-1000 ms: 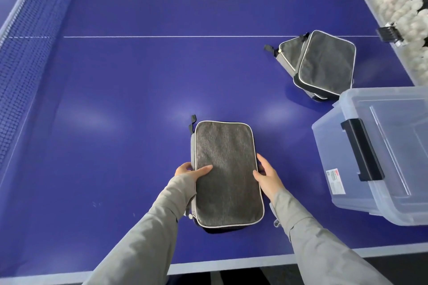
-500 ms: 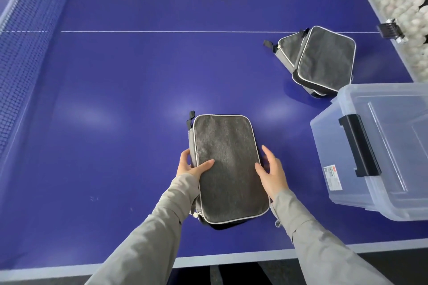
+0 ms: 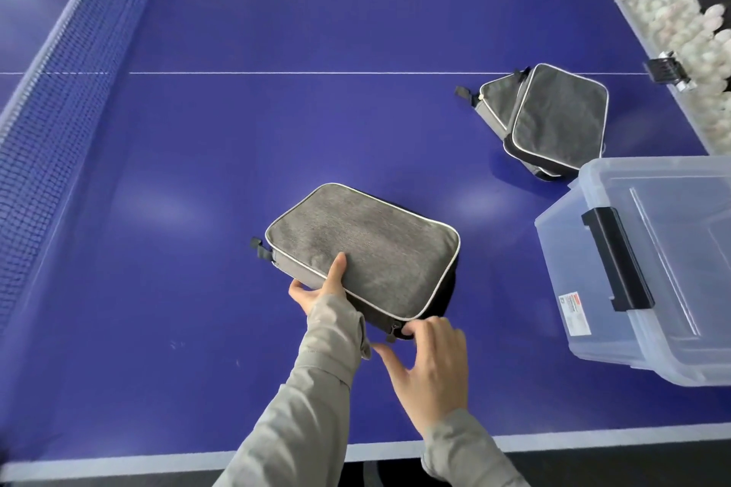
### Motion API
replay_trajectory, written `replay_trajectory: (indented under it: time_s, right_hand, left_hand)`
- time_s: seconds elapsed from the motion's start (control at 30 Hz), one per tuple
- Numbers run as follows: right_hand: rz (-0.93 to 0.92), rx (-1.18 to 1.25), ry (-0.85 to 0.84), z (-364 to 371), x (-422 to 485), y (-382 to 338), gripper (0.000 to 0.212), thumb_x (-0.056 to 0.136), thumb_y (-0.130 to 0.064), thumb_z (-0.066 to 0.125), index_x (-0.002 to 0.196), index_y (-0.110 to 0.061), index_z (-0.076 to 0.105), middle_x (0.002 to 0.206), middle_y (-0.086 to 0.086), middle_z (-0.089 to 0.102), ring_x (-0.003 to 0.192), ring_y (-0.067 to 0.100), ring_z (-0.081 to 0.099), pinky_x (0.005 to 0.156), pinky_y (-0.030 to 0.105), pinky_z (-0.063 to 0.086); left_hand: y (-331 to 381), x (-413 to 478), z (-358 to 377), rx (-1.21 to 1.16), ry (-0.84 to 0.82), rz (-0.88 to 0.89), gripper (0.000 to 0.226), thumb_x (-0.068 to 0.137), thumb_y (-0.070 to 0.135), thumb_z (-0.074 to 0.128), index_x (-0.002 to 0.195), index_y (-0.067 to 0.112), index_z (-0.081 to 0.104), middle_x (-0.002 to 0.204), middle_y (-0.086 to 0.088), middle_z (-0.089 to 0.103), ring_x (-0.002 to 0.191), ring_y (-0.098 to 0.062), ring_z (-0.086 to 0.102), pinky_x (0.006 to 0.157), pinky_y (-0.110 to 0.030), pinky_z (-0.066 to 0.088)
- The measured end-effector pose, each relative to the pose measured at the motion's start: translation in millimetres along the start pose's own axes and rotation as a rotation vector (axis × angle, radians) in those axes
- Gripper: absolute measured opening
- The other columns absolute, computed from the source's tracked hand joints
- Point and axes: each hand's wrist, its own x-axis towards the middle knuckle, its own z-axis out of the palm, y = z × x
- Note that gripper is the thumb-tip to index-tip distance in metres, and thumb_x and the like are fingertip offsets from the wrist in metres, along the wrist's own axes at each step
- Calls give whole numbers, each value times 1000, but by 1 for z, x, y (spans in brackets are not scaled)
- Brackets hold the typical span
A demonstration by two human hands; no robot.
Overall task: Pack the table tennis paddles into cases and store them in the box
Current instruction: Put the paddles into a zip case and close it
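Grey case [image 3: 362, 249] now crosswise, not lengthwise.

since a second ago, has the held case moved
Yes, the case turned counter-clockwise: its long side, once square to the table edge, now slants along it.

— Where is there room to pass?
— The blue table [image 3: 277, 130] lies bare across the middle and left of the frame, up to the net [image 3: 47, 123] along the left edge.
— And on the right?
— The clear box [image 3: 652, 328] blocks the right edge. Two stacked cases [image 3: 557, 119] lie just above it. The grey case [image 3: 364, 249] sits at centre.
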Motion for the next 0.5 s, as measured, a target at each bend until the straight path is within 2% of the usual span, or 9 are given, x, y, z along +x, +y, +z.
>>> replay_trajectory:
  time_s: [0.07,0.1,0.17,0.23,0.3,0.4,0.5]
  right_hand:
    - [-43,-67,19,1,7,-1,25,83,-38,60,78,-14,59,72,-3,56,68,21,52,63,31,32]
    - [-84,-91,20,1,9,-1,21,84,-34,59,77,-14,60,70,-3,56,65,22,54,62,31,32]
    - [-173,-103,11,1,12,-3,19,87,-26,57,75,-13,63,67,-2,55,60,23,53,58,32,34]
    - [-221,-83,3,-1,14,-7,21,88,-21,54,72,-12,63,65,-1,53,57,22,51,56,32,34]
    - [-218,-42,7,-5,16,-10,22,88,-17,54,68,-12,61,61,-2,50,55,22,48,56,31,32]
    - [-223,-23,32,-11,18,-13,25,85,-13,55,61,-10,54,57,-1,45,52,22,43,53,30,30]
    - [-156,6,81,-20,22,-5,26,84,-14,54,58,-8,52,55,1,43,51,22,39,53,28,29]
  left_hand:
    - [4,-1,0,-42,18,-14,78,66,34,82,127,28,33,100,-4,59,85,-24,56,91,-48,43]
    - [6,-2,-1,-60,26,-8,78,67,33,82,128,29,34,97,-1,59,87,-25,55,92,-51,42]
    - [9,-2,-4,-87,36,24,77,68,31,81,129,29,35,89,3,57,85,-24,55,86,-46,43]
    - [13,-1,-9,-92,37,43,76,69,29,81,130,26,35,91,2,58,85,-24,55,80,-41,42]
    - [16,1,-14,-91,36,39,76,70,29,80,130,26,35,100,-2,58,80,-21,55,78,-39,42]
    - [19,5,-21,-100,38,25,74,68,30,81,128,27,37,96,-2,59,71,-14,54,73,-36,42]
    - [22,11,-28,-121,24,30,75,63,30,83,124,28,39,101,-6,62,77,-19,60,75,-37,49]
